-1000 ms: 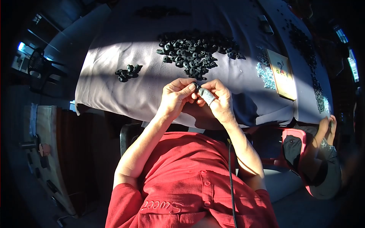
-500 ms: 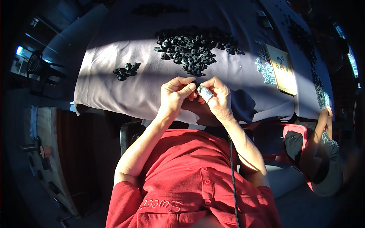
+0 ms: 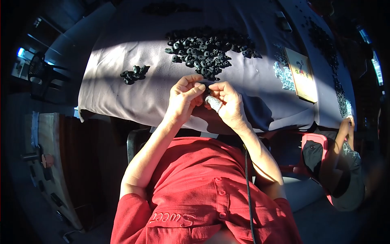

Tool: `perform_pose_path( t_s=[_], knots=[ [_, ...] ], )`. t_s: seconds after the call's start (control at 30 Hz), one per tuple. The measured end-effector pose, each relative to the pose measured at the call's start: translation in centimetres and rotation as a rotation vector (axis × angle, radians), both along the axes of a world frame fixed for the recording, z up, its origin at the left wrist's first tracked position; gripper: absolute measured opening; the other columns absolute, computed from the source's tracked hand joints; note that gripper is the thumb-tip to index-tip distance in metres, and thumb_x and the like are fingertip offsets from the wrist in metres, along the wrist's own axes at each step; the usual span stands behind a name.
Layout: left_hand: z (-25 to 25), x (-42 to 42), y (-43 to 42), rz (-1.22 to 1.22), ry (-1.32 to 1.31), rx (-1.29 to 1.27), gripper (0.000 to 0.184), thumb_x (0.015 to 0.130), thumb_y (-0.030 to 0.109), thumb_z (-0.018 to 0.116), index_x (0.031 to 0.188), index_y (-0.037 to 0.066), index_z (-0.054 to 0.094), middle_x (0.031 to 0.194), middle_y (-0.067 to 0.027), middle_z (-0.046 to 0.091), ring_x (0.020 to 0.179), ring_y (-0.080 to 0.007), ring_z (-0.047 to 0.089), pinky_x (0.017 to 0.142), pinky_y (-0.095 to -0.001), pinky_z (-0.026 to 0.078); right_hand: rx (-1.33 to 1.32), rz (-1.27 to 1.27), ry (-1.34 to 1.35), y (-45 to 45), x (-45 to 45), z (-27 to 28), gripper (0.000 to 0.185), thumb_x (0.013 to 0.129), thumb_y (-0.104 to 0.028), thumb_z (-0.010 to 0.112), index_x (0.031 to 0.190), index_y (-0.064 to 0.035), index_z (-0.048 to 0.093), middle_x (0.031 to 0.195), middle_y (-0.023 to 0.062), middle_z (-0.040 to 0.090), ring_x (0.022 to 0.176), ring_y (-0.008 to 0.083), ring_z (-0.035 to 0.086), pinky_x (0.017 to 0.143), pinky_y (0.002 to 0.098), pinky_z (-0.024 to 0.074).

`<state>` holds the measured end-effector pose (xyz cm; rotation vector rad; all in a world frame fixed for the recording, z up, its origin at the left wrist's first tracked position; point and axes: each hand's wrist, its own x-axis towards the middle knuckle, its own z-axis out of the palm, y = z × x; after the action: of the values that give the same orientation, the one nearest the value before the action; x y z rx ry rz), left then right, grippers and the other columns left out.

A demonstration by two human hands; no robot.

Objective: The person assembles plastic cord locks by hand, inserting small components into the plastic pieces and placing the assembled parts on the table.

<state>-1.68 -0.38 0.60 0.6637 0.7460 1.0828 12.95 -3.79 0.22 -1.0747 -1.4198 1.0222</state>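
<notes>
Between my two hands, over the near edge of the cloth, is a small black part [image 3: 206, 88]. My left hand [image 3: 185, 99] pinches it with thumb and forefinger. On its right side, my right hand [image 3: 229, 105] also has its fingers closed on the part, and a grey-white wrap [image 3: 213, 103] covers one digit of this hand. The fingers hide most of the part. Just beyond my hands lies a large heap of similar black parts [image 3: 203, 53]. A smaller cluster [image 3: 135, 74] rests to the left on the cloth [image 3: 109, 89].
A booklet [image 3: 302, 75] lies at the right beside shiny small pieces [image 3: 283, 75]. More dark pieces [image 3: 323, 40] run along the far right. A co-worker's hands [image 3: 346, 125] are at the right table edge. A dark chair [image 3: 40, 75] and wooden cabinet [image 3: 53, 162] stand at the left.
My hands have shifted slightly, with the fingers regripping around the black part. The wrapped digit has moved down and left. The co-worker's hands have moved up and left a little.
</notes>
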Motion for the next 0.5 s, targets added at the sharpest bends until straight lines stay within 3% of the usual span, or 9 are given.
perform_pose_path(
  t_s=[0.2, 0.5],
  knots=[
    [0.2, -0.8, 0.2, -0.147, -0.010, 0.058, 0.038, 0.077, 0.002, 0.064, 0.112, -0.002, 0.048, 0.076, -0.0015, 0.057, 0.055, -0.0063, 0.051, 0.049, -0.0184, 0.040, 0.076, 0.005, -0.180, 0.1, 0.5, 0.8, 0.038, 0.070, 0.004, 0.069, 0.105, -0.0017, 0.056, 0.075, 0.0056, 0.060, 0.062, 0.0105, 0.058, 0.055, 0.0237, 0.0478],
    [0.3, -0.8, 0.3, -0.279, -0.014, 0.002, 0.044, 0.076, 0.008, 0.069, 0.114, -0.001, 0.048, 0.081, -0.0016, 0.058, 0.060, -0.0051, 0.050, 0.051, -0.0177, 0.039, 0.234, 0.084, -0.174, 0.8, 1.0, 1.2, 0.032, 0.066, -0.003, 0.075, 0.096, -0.0020, 0.061, 0.087, 0.0047, 0.058, 0.063, 0.0098, 0.054, 0.054, 0.0233, 0.0452]
  ],
)
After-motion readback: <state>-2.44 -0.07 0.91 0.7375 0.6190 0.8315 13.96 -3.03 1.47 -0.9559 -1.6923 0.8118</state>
